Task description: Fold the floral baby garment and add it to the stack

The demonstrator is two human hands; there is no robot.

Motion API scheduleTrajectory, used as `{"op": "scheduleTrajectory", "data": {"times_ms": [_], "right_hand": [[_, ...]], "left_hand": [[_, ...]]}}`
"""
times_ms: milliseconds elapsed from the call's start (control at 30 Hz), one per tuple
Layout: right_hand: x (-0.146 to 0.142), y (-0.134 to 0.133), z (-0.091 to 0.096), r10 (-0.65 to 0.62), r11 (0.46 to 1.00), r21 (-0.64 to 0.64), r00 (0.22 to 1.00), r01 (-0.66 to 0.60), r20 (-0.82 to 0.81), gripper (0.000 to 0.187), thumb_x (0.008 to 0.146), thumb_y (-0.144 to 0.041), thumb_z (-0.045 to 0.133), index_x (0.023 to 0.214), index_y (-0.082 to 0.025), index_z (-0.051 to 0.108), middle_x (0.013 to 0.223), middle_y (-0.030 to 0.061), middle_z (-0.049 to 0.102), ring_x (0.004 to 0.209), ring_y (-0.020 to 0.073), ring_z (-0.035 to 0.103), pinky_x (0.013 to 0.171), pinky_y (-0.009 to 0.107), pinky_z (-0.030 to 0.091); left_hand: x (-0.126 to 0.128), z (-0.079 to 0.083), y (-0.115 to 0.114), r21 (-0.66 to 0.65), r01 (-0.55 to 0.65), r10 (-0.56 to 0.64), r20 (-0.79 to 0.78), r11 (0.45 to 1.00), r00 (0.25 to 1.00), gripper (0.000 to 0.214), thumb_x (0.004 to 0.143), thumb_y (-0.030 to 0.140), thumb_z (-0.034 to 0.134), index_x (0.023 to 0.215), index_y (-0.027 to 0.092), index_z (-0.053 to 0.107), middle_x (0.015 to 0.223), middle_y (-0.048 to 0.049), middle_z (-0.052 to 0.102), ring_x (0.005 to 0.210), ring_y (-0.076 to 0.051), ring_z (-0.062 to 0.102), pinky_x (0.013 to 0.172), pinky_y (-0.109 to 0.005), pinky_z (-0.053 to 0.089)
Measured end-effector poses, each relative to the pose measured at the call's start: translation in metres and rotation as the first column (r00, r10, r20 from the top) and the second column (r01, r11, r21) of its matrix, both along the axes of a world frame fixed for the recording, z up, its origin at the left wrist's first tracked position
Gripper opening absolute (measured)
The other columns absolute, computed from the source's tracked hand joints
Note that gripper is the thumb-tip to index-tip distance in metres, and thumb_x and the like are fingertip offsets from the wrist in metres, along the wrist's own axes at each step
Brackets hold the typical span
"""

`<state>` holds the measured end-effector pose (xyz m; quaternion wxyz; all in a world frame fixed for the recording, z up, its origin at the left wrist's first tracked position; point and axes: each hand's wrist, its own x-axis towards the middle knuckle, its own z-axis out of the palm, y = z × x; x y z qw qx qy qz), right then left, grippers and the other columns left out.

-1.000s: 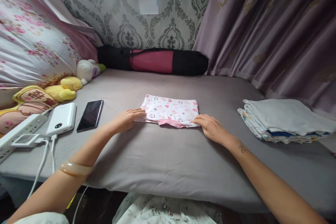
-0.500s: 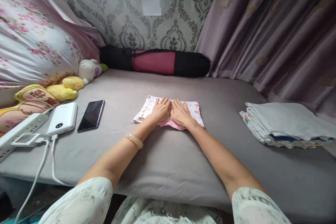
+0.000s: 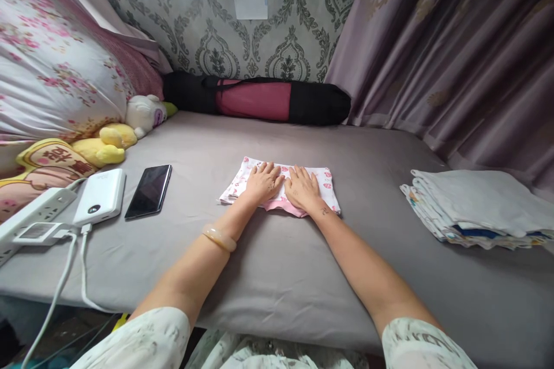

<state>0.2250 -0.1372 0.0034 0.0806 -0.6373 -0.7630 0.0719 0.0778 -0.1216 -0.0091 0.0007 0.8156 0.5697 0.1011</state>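
cloth [image 3: 236, 189]: I see a small folded piece, white with pink print and a pink hem. It lies flat at the middle of the bed with both hands on it.
bed [image 3: 277, 277]: a grey sheet, lightly creased, fills most of my view.
curtain [image 3: 454, 52]: mauve, in deep folds, hanging along the right side down to the bed.
wall [image 3: 298, 40]: grey damask paper behind the bed, with a white slip [image 3: 250, 4] stuck high up.
bedding [image 3: 52, 75]: a pink-and-white floral bundle piled at the left.
bag [image 3: 259, 99]: a long black roll with a pink middle, lying along the wall at the far side of the bed.
stack [image 3: 480, 207]: folded cloths with a grey one on top, on the bed at the right, well apart from the cloth.
toys [image 3: 106, 147]: yellow and white plush, against the bedding.
strip [image 3: 34, 216]: a white power strip at the left edge, near the power bank.
power bank [image 3: 98, 197]: white, just beside the phone. A white cable [image 3: 64, 282] runs from its near end off the bed.
phone [image 3: 149, 190]: dark screen up, between the power bank and the cloth, touching neither.
left hand [image 3: 263, 181]: palm down on the left half of the cloth, fingers spread flat, gripping nothing.
right hand [image 3: 303, 187]: palm down on the right half, fingers likewise wide and flat, gripping nothing. It is just beside the left hand; I cannot tell whether they touch.
bangle [image 3: 219, 237]: pale, on the left forearm.
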Motion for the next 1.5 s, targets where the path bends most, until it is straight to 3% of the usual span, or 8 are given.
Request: {"op": "scheduleTrajectory", "data": {"times_ms": [233, 400, 600, 833, 933, 1033, 1300, 1500], "right_hand": [[0.01, 0.0, -0.003, -0.185, 0.983, 0.021, 0.983, 0.185, 0.002, 0.058, 0.097, -0.038, 0.026, 0.143, -0.005, 0.04, 0.153, 0.0175, 0.035, 0.142, 0.0308, 0.028, 0.116, 0.046, 0.017], [0.028, -0.001, -0.001, -0.215, 0.977, 0.022, 0.976, 0.214, 0.035, 0.061, 0.098, -0.04, 0.024, 0.143, -0.001, 0.038, 0.152, 0.0196, 0.035, 0.143, 0.0301, 0.028, 0.117, 0.042, 0.013], [0.051, -0.003, 0.0, -0.23, 0.972, -0.037, 0.973, 0.231, 0.012, 0.065, 0.099, -0.043, 0.019, 0.145, 0.0, 0.034, 0.157, 0.0183, 0.027, 0.146, 0.0293, 0.02, 0.118, 0.043, 0.015], [0.054, -0.003, 0.004, -0.216, 0.973, -0.076, 0.976, 0.217, 0.028, 0.065, 0.099, -0.043, 0.019, 0.146, 0.0, 0.033, 0.156, 0.0185, 0.027, 0.146, 0.0289, 0.021, 0.118, 0.042, 0.017], [0.055, -0.003, 0.01, -0.153, 0.986, -0.055, 0.987, 0.156, 0.049, 0.064, 0.099, -0.042, 0.017, 0.147, -0.003, 0.032, 0.157, 0.0169, 0.026, 0.147, 0.0276, 0.019, 0.119, 0.046, 0.01], [0.058, -0.002, 0.011, -0.081, 0.997, 0.002, 0.996, 0.081, 0.046, 0.065, 0.099, -0.044, 0.015, 0.149, -0.003, 0.028, 0.159, 0.0152, 0.022, 0.149, 0.0257, 0.014, 0.12, 0.046, 0.004], [0.061, 0.002, -0.002, -0.099, 0.993, -0.066, 0.995, 0.1, 0.019, 0.067, 0.098, -0.045, 0.016, 0.148, -0.003, 0.03, 0.158, 0.0159, 0.025, 0.148, 0.0269, 0.018, 0.12, 0.045, 0.01], [0.058, 0.002, 0.007, -0.097, 0.991, -0.086, 0.994, 0.101, 0.041, 0.067, 0.098, -0.045, 0.017, 0.148, -0.002, 0.03, 0.157, 0.0171, 0.025, 0.147, 0.0283, 0.019, 0.12, 0.048, 0.008]], "left_hand": [[-0.015, 0.003, -0.002, -0.006, -0.134, 0.134, 0.03, 0.991, 0.991, 0.051, 0.097, 0.048, 0.024, 0.128, 0.017, 0.051, 0.14, -0.015, 0.05, 0.133, -0.03, 0.041, 0.113, -0.05, 0.025], [-0.022, 0.005, -0.003, -0.104, -0.284, 0.29, 0.053, 0.953, 0.955, 0.054, 0.097, 0.047, 0.02, 0.133, 0.018, 0.048, 0.148, -0.0145, 0.041, 0.144, -0.031, 0.026, 0.115, -0.054, 0.021], [-0.022, 0.004, -0.002, -0.149, -0.356, 0.364, 0.028, 0.923, 0.931, 0.067, 0.096, 0.051, 0.016, 0.143, 0.008, 0.038, 0.155, -0.0201, 0.03, 0.147, -0.03, 0.02, 0.116, -0.054, 0.019], [-0.024, 0.009, 0.002, -0.178, -0.334, 0.34, 0.007, 0.926, 0.94, 0.066, 0.095, 0.051, 0.019, 0.141, 0.009, 0.04, 0.154, -0.0204, 0.032, 0.146, -0.032, 0.022, 0.112, -0.06, 0.023], [-0.029, 0.015, 0.004, -0.118, -0.258, 0.258, -0.016, 0.959, 0.966, 0.063, 0.096, 0.05, 0.016, 0.137, 0.011, 0.045, 0.152, -0.0182, 0.036, 0.145, -0.031, 0.024, 0.113, -0.063, 0.017], [-0.036, 0.016, 0.005, -0.049, -0.184, 0.182, -0.044, 0.982, 0.982, 0.061, 0.098, 0.048, 0.016, 0.139, 0.012, 0.043, 0.155, -0.016, 0.032, 0.146, -0.029, 0.021, 0.117, -0.058, 0.012], [-0.044, 0.008, 0.005, -0.13, -0.127, 0.121, -0.055, 0.983, 0.991, 0.058, 0.098, 0.049, 0.019, 0.138, 0.015, 0.042, 0.15, -0.0189, 0.037, 0.142, -0.031, 0.028, 0.112, -0.059, 0.021], [-0.041, 0.012, 0.003, -0.131, -0.132, 0.125, -0.06, 0.983, 0.99, 0.057, 0.098, 0.049, 0.019, 0.137, 0.015, 0.042, 0.151, -0.0191, 0.036, 0.144, -0.033, 0.027, 0.113, -0.061, 0.019]]}}
